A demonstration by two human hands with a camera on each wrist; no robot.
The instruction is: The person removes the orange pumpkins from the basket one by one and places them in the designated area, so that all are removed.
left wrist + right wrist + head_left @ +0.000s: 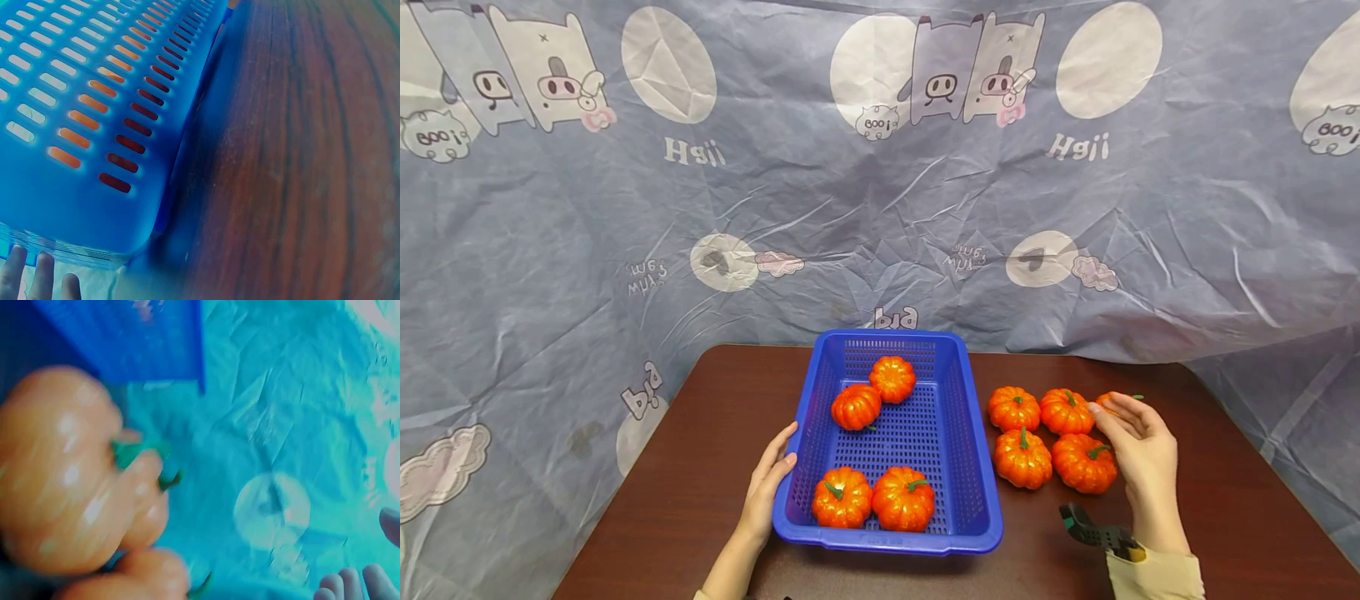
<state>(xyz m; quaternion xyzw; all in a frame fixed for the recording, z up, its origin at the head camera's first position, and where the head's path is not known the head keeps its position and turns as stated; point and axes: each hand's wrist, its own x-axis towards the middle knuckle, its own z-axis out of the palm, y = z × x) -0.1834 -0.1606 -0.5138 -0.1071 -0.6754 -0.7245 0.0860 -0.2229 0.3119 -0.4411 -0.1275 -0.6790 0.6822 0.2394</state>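
Note:
A blue plastic basket [985, 500] with slotted walls holds several small orange pumpkins, two of them at its front [842, 498]. My left hand [766, 479] rests against the basket's left side, fingers fairly straight and fingertips right at the rim. Its fingers [42, 275] also show at the basket's edge in the left wrist view. To the right of the basket, my right hand [1144, 442] is over the far-right pumpkin [1108, 400], partly covering it. Thumb and fingers [378, 582] stand apart in the right wrist view, with nothing visible between them.
Several more pumpkins with green stems, such as the near one [1022, 458], sit grouped on the brown wooden table [715, 433] beside the basket. A black wrist mount [1093, 529] is on my right forearm. Behind the table hangs a grey-blue patterned cloth [880, 208].

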